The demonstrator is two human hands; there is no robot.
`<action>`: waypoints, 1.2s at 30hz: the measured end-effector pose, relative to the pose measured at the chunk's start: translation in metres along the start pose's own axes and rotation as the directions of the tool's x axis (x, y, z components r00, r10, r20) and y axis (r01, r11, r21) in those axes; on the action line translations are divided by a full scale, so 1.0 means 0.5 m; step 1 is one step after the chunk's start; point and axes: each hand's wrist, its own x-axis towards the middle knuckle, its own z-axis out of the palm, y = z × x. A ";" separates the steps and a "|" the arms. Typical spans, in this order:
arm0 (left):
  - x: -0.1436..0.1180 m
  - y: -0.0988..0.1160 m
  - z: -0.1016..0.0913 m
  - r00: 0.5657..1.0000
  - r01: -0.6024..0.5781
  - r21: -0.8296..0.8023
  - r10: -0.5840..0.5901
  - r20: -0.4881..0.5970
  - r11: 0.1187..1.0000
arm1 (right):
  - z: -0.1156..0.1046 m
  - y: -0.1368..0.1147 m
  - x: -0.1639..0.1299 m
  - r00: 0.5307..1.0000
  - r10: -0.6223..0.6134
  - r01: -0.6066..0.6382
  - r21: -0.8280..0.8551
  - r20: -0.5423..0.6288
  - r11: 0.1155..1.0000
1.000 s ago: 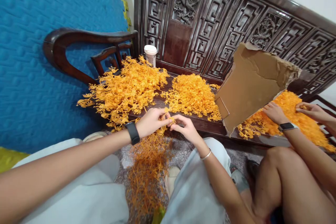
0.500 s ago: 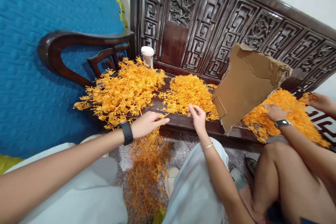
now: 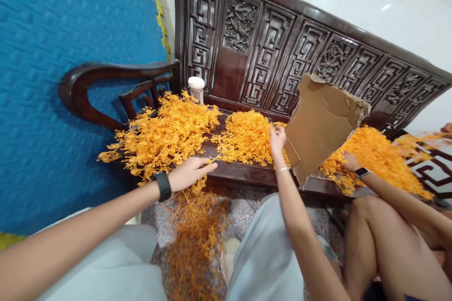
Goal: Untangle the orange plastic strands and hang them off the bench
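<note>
Left hand (image 3: 189, 174): front edge of bench seat (image 3: 243, 176), fingers pinching an orange sprig (image 3: 214, 156).
Right hand (image 3: 277, 137): fingers spread over middle orange pile (image 3: 245, 136).
Advice: strip gently, drop pieces centrally.

Both forearms are showing bare from elbow to hand; no sleeves are reaching into view.

Left hand (image 3: 189, 173): the wrist is wearing a black smartwatch (image 3: 163, 186) on a wide black band, sitting at 9 o'clock from the hand. The band is plain, with no visible markings.

Right hand (image 3: 277, 139): the wrist is wearing a thin silver-coloured bangle (image 3: 282, 169), sitting at 6 o'clock from the hand.

Legs: pale grey-white trousers (image 3: 263, 254) are covering both thighs and knees. The fabric is plain and loose, showing soft folds.

Foot: a light-coloured shoe (image 3: 229, 251) is showing between the knees, at 6 o'clock in the view.
</note>
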 end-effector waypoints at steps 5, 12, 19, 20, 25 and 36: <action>0.003 -0.012 -0.003 1.000 0.019 -0.180 -0.022 -0.017 0.983 | 0.031 -0.008 -0.167 0.974 -0.011 -0.032 0.186 0.226 0.982; 0.008 -0.016 0.010 1.000 0.024 -0.328 -0.016 0.027 0.944 | 0.040 -0.078 -0.230 0.574 -0.209 -0.245 0.410 0.792 0.879; 0.003 -0.007 0.019 0.998 -0.049 -0.210 0.053 0.016 0.977 | 0.022 -0.117 -0.278 0.713 -0.231 -0.153 0.469 0.661 0.870; 0.003 -0.005 0.019 0.998 -0.051 -0.188 0.055 0.014 0.981 | 0.020 -0.120 -0.282 0.755 -0.232 -0.107 0.463 0.614 0.880; 0.005 0.008 0.016 0.999 0.001 -0.405 -0.014 -0.030 0.914 | 0.018 -0.118 -0.280 0.727 -0.266 -0.027 0.413 0.633 0.910; -0.009 0.044 0.029 0.997 0.046 -0.626 -0.072 -0.017 0.779 | 0.014 -0.118 -0.271 0.242 -0.422 0.045 0.424 0.874 0.904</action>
